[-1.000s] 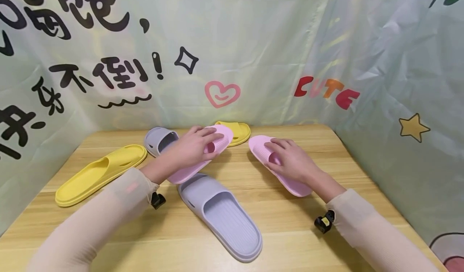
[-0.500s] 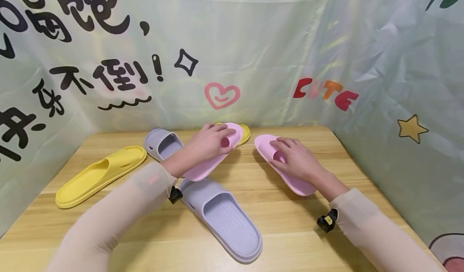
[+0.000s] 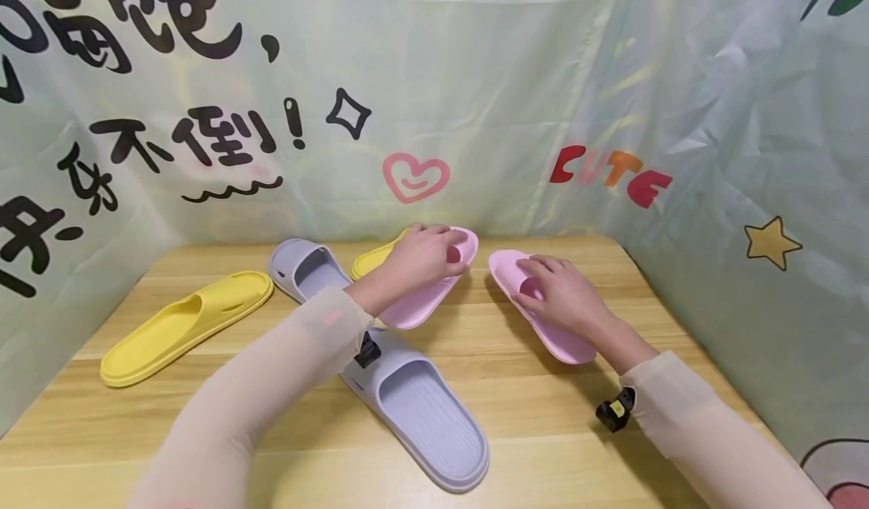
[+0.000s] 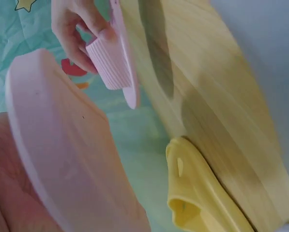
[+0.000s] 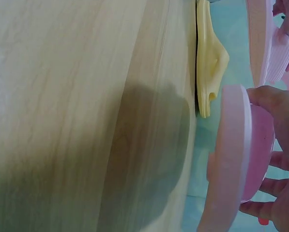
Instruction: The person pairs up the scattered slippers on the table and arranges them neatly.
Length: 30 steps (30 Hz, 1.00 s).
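In the head view my left hand grips a pink slipper by its strap, over the back middle of the table. Its sole fills the near part of the left wrist view as a pale pink slab. To the right, my right hand holds the matching pink slipper, fingers and thumb around the strap. Both pink slippers hang above the wood, with their shadows apart below them. Toes point toward the back, and a gap separates the two. My left hand and forearm cover part of the yellow slipper behind.
One yellow slipper lies at the left, another yellow slipper at the back. A grey-lilac slipper lies front middle; its mate sits back left, partly covered by my left sleeve. A printed cloth walls the wooden table.
My left hand has carried its pink slipper rightward, uncovering more of the back lilac slipper and covering the back yellow slipper's right part. My right hand with its slipper has shifted slightly right.
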### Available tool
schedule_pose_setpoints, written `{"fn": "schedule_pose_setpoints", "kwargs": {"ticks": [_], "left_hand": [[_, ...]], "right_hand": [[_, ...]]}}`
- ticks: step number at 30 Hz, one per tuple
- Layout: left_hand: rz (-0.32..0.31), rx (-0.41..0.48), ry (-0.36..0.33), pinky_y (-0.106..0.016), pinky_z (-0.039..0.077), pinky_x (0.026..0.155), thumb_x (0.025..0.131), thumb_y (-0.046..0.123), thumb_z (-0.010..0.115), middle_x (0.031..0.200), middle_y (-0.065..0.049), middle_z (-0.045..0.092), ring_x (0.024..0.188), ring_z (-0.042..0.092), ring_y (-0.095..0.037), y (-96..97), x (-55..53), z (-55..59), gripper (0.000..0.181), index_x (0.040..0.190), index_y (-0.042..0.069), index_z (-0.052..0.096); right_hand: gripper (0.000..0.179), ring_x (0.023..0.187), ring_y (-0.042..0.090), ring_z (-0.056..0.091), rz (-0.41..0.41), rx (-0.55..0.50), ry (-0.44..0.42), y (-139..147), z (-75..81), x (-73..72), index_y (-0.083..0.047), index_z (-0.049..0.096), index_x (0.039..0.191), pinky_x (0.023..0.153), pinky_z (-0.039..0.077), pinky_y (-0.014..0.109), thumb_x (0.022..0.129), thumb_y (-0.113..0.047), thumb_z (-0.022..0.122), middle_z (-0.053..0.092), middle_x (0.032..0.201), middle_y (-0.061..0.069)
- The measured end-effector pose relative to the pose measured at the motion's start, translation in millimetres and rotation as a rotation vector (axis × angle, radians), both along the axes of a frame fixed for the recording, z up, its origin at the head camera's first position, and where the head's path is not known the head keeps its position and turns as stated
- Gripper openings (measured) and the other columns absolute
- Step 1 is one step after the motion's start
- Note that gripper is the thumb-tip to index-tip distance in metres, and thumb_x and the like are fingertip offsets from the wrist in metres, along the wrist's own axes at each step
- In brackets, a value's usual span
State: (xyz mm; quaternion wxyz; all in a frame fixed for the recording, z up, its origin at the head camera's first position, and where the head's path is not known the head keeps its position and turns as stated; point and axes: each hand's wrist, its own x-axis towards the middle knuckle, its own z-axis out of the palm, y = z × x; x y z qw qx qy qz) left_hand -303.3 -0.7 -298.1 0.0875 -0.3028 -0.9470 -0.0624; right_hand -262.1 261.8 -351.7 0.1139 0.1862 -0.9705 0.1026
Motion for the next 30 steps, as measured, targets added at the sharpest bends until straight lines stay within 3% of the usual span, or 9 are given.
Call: {"fn": "schedule_pose_setpoints", "kwargs": {"ticks": [13, 17, 24, 27, 30], "left_hand": [[0.064, 0.003, -0.034, -0.038, 0.031, 0.107, 0.091, 0.051, 0.062, 0.137, 0.0, 0.057, 0.128, 0.048, -0.017, 34.0, 0.2, -9.3, 0.058, 0.14, 0.021, 0.055], [0.089, 0.052, -0.06, -0.037, 0.032, 0.105, 0.091, 0.051, 0.063, 0.136, 0.0, 0.057, 0.126, 0.049, -0.018, 43.7, -0.1, -13.8, 0.057, 0.139, 0.021, 0.055], [0.172, 0.144, -0.111, -0.043, 0.051, 0.084, 0.09, 0.051, 0.065, 0.132, -0.002, 0.058, 0.116, 0.049, -0.029, 57.7, 0.6, -24.1, 0.055, 0.137, 0.024, 0.056], [0.225, 0.176, -0.121, -0.047, 0.054, 0.076, 0.089, 0.052, 0.066, 0.132, -0.002, 0.057, 0.113, 0.048, -0.032, 61.8, 0.3, -28.1, 0.055, 0.137, 0.027, 0.055], [0.24, 0.185, -0.111, -0.047, 0.055, 0.074, 0.089, 0.053, 0.065, 0.131, -0.003, 0.056, 0.111, 0.048, -0.032, 66.9, -0.5, -32.5, 0.056, 0.137, 0.026, 0.055]], "right_hand": [[0.063, 0.122, 0.047, 0.046, -0.044, -0.011, 0.014, 11.5, -0.6, -0.3, -0.009, 0.053, 0.139, 0.098, 0.039, 0.063, 0.088, -0.042, 0.069, 0.05, 0.137, 0.022], [0.062, 0.122, 0.048, 0.045, -0.065, -0.016, 0.017, 15.1, -2.1, -2.1, -0.008, 0.052, 0.139, 0.097, 0.038, 0.064, 0.089, -0.041, 0.068, 0.049, 0.138, 0.022], [0.062, 0.121, 0.047, 0.045, -0.108, -0.027, 0.031, 19.8, -7.2, -6.0, -0.009, 0.053, 0.138, 0.096, 0.039, 0.064, 0.089, -0.044, 0.066, 0.05, 0.137, 0.023], [0.062, 0.121, 0.047, 0.046, -0.108, -0.027, 0.038, 20.2, -8.7, -7.2, -0.008, 0.053, 0.138, 0.095, 0.04, 0.064, 0.089, -0.044, 0.067, 0.05, 0.136, 0.023], [0.062, 0.12, 0.048, 0.046, -0.106, -0.019, 0.038, 21.2, -9.6, -8.1, -0.007, 0.052, 0.138, 0.094, 0.04, 0.065, 0.089, -0.042, 0.068, 0.049, 0.136, 0.024]]}}
